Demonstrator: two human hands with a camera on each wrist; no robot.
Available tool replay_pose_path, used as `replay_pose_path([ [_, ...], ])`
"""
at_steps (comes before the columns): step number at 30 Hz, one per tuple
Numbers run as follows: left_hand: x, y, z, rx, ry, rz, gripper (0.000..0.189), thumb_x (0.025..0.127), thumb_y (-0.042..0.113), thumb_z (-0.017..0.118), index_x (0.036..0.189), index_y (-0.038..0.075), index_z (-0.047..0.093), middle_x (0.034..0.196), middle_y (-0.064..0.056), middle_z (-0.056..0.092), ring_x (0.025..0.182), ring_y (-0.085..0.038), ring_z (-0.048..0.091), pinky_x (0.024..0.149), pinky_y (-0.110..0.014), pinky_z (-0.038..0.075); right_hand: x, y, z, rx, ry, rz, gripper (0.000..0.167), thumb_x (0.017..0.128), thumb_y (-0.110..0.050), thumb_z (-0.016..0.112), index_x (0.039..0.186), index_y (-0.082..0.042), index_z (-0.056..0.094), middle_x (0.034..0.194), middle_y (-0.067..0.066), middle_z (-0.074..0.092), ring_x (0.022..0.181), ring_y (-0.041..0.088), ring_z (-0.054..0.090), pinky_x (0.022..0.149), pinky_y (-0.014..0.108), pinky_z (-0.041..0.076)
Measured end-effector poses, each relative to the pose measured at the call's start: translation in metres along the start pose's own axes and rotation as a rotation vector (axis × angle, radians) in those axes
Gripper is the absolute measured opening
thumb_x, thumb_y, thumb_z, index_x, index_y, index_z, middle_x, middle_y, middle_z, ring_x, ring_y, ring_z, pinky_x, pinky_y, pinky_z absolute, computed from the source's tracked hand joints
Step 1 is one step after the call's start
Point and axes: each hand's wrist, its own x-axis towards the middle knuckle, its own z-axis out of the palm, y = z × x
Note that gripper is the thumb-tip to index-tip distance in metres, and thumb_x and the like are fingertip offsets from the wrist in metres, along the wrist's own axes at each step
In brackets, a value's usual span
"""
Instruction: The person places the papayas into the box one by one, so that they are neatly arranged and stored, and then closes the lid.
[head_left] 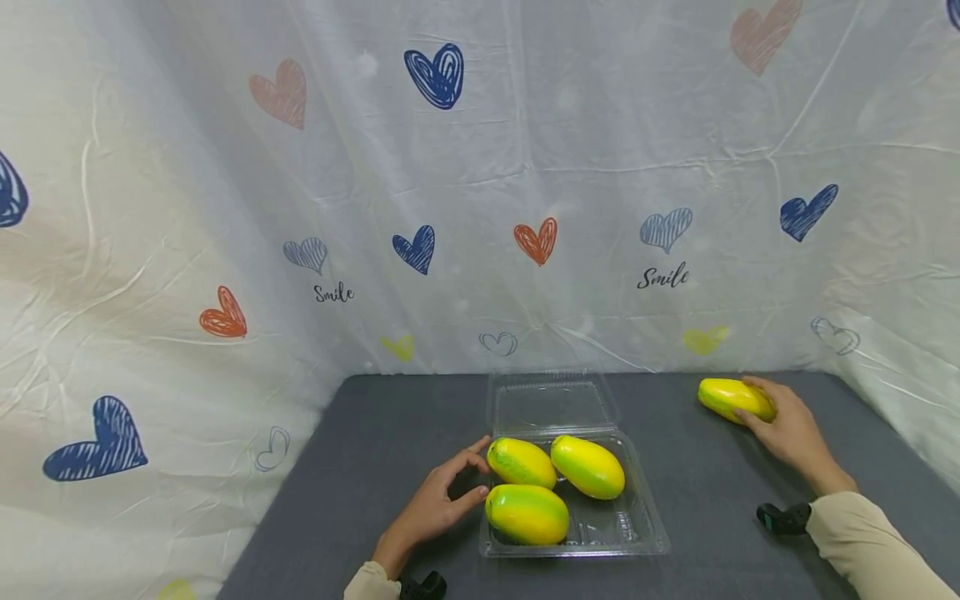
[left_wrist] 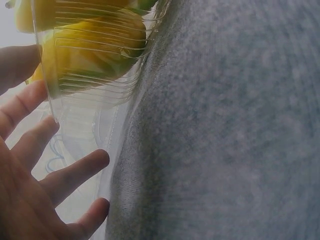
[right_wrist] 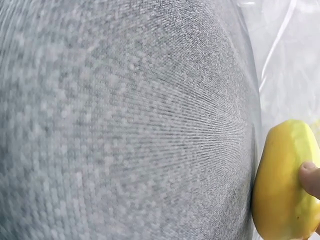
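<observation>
A clear plastic clamshell box point(head_left: 651, 533) stands with its lid point(head_left: 551, 404) folded back, and three yellow-green papayas lie in it. One papaya point(head_left: 521, 462) is at the back left, another papaya point(head_left: 588, 467) at the back right, a third papaya point(head_left: 527, 515) at the front left. My left hand point(head_left: 438, 500) is at the box's left side, fingers spread, fingertips right at the rim point(left_wrist: 50, 100) in the left wrist view. Far to the right, my right hand point(head_left: 791, 429) grips another papaya point(head_left: 727, 398) between thumb and fingers; the right wrist view shows the thumb point(right_wrist: 311, 179) on its side.
A grey cloth covers the table point(head_left: 390, 433). Behind and beside it hangs a white curtain point(head_left: 480, 167) printed with hearts and the word Smile. Dark wrist-worn devices show at the left wrist point(head_left: 423, 586) and the right wrist point(head_left: 783, 518).
</observation>
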Motion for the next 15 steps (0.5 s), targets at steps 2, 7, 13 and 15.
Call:
replay_pose_path([
  [2,0.0001,-0.0001,0.0,0.0,0.0,0.001,0.022,0.101,0.031,0.066,0.118,0.019,0.059,0.165,0.007,0.034,0.155,-0.027,0.031,0.12,-0.066,0.027,0.0,0.0005,0.0005,0.001,0.006,-0.007,0.052,0.09,-0.005,0.074,0.135,0.008,0.053,0.13,0.041,0.05,0.116,0.059,0.045,0.093,0.071,0.034],
  [7,0.0002,-0.0006,0.0,0.004,0.002,0.0,0.023,0.1,0.032,0.066,0.118,0.019,0.059,0.165,0.007,0.034,0.155,-0.028,0.032,0.12,-0.067,0.027,-0.0016,-0.0005,0.0014,0.003,0.008,-0.008,0.051,0.09,-0.006,0.074,0.135,0.007,0.055,0.13,0.04,0.051,0.116,0.058,0.045,0.092,0.07,0.034],
  [13,0.0004,0.0002,0.0,0.002,0.004,0.001,0.021,0.1,0.031,0.066,0.117,0.021,0.059,0.165,0.007,0.034,0.155,-0.027,0.031,0.12,-0.066,0.026,-0.0036,-0.0042,0.0029,0.004,0.002,0.013,0.051,0.092,-0.009,0.073,0.137,0.006,0.054,0.131,0.042,0.05,0.116,0.059,0.044,0.091,0.072,0.035],
  [15,0.0005,0.0007,-0.0001,-0.002,0.005,0.0,0.021,0.1,0.03,0.066,0.117,0.02,0.059,0.165,0.007,0.034,0.155,-0.027,0.031,0.121,-0.066,0.026,-0.0041,-0.006,0.0029,0.008,0.006,0.011,0.051,0.093,-0.01,0.073,0.137,0.006,0.054,0.131,0.042,0.049,0.116,0.059,0.045,0.091,0.072,0.035],
])
